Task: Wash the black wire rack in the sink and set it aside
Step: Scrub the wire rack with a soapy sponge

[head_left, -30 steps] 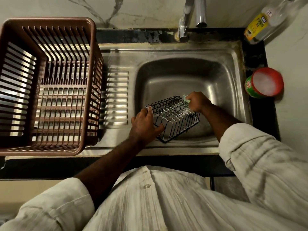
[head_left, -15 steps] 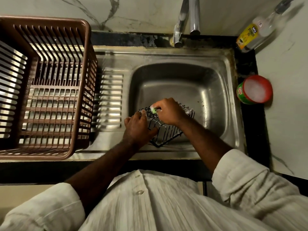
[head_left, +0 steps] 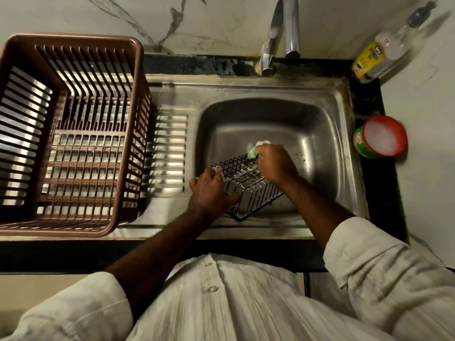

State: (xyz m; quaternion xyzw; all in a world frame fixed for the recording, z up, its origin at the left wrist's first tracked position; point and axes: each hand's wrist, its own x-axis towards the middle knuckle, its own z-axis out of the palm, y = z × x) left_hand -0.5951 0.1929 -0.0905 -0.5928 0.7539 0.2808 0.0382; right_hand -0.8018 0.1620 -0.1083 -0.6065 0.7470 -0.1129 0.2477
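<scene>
Flanking sink (head_left: 307,134), brown basket (head_left: 73,39), red tub (head_left: 380,137), perhaps foamy

There was one wire rack (head_left: 248,190) in one sink (head_left: 307,134), one scrubber (head_left: 252,152), one basket (head_left: 73,38) at nine o'clock, one tap (head_left: 291,33) at twelve, one bottle (head_left: 376,57) at one, one tub (head_left: 380,137) at three, and two hands: a left hand (head_left: 209,190) and a right hand (head_left: 275,163).

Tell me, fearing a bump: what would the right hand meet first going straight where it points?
Likely the sink wall; ahead of the right hand and its scrubber only steel shows; depth unclear.
</scene>
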